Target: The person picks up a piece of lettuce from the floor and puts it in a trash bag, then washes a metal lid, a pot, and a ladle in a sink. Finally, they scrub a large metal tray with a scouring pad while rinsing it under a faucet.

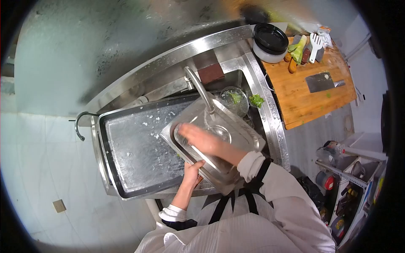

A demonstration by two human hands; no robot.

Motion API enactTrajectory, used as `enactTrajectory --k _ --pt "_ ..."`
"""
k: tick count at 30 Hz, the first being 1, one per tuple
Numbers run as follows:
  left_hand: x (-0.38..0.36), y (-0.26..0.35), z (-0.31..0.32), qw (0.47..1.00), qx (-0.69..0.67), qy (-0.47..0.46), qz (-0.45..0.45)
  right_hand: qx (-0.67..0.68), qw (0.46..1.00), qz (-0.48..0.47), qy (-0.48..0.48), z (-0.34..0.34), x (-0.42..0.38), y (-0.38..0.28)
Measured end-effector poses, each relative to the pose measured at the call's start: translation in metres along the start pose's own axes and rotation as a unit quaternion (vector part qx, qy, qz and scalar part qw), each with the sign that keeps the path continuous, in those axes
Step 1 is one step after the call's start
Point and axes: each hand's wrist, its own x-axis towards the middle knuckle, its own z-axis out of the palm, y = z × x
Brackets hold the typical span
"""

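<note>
At the left grip point(192, 170), clamped on the near rim of the rectangular steel pan point(241, 126), most fingers are hidden underneath. The right grip point(200, 139), blurred, lies over the pan's hollow; I cannot tell how far it opens or whether it holds anything. Beyond them, a curved metal tap point(199, 84) overhangs the pan, which partly covers a round bowl point(241, 108). Left of them: a wet, dark-rimmed tray point(135, 147)

Fairly bright overall; light apparently from overhead, though I cannot see the source. Glare streaks the steel ledge point(204, 44); a softer sheen lies on the wet tray point(130, 158). Right hand point(197, 137): motion-blurred. Strong fisheye curvature bends straight edges; corners black.
</note>
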Motion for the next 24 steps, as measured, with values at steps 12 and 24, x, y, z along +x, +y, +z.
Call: enactTrajectory --k 12,24 --pt "0.028 0.005 -0.003 0.984 0.161 -0.070 0.027 -0.023 0.994 0.044 0.094 -0.013 0.011 -0.014" --pt "0.042 0.016 0.008 0.973 0.206 -0.082 0.056 -0.012 0.988 0.091 0.125 -0.018 -0.008 -0.024"
